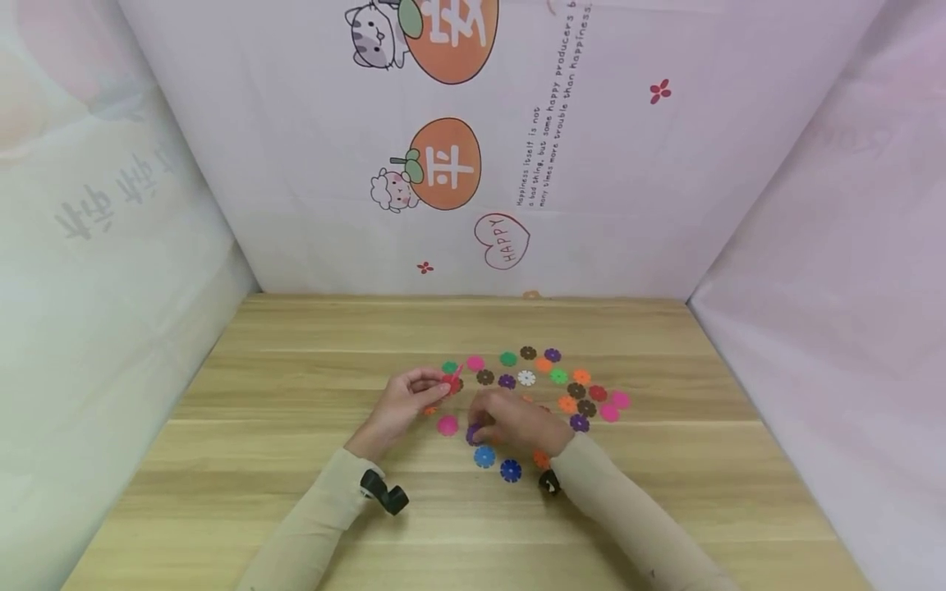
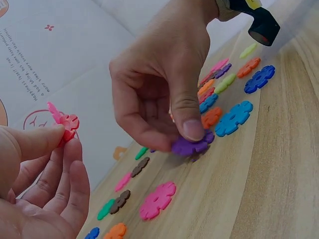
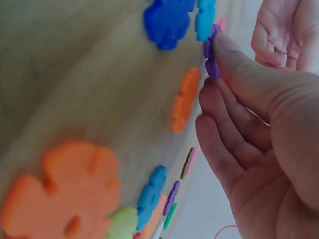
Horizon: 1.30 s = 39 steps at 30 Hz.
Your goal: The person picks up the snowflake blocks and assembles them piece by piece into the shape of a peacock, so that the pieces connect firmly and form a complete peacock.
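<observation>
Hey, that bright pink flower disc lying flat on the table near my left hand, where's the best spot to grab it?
Probably by its rim. The pink disc lies flat on the wooden table, so come from above, set thumb and forefinger into opposite notches between petals, and tip one edge up. Its near side looks open; the left hand is closest.

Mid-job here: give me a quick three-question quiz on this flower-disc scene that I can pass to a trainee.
1. True or false: the left hand holds joined red and pink discs clear of the table.
2. Which disc does the right hand pinch? A) light blue B) purple C) white
3. Fill in: in the left wrist view, the loose disc lying on the table nearest the camera below the right hand is ____.

Key
1. True; they are pinched between thumb and fingers, off the wood.
2. B, the purple disc, at the table surface.
3. Pink; the pink disc lies flat, apart from both hands.
</observation>
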Motion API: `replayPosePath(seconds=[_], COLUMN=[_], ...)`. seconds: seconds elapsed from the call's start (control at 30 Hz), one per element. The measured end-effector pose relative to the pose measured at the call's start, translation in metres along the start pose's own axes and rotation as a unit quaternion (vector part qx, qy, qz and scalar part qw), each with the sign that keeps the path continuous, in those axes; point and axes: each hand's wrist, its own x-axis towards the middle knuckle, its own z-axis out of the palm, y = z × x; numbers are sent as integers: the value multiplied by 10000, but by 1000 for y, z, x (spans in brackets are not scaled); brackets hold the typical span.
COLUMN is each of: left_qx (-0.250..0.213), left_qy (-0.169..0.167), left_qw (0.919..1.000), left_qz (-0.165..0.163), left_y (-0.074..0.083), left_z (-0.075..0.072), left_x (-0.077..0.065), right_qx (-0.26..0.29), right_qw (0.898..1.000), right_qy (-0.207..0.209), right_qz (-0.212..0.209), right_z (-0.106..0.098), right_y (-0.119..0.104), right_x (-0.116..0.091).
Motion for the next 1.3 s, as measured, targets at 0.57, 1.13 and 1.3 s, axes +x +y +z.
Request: replayPosePath(seconds=[0.57, 1.13, 1.3], left_qx=[-81, -151, -259], left_qy=[-110, -534, -669], left_qw=[9999, 9985, 9974], left_qz=[-72, -2, 28], left_y=[2, 4, 5], left_z=[6, 7, 8], left_x=[0, -6, -6], right_qx=[780, 1599, 1585], right_qw=[9653, 9248, 9255], right_qy=[2460, 3343, 3297], right_qz=[-399, -859, -980], right_z=[-33, -21, -22], right_y=[15, 7, 5], right_x=[-10, -2, -1])
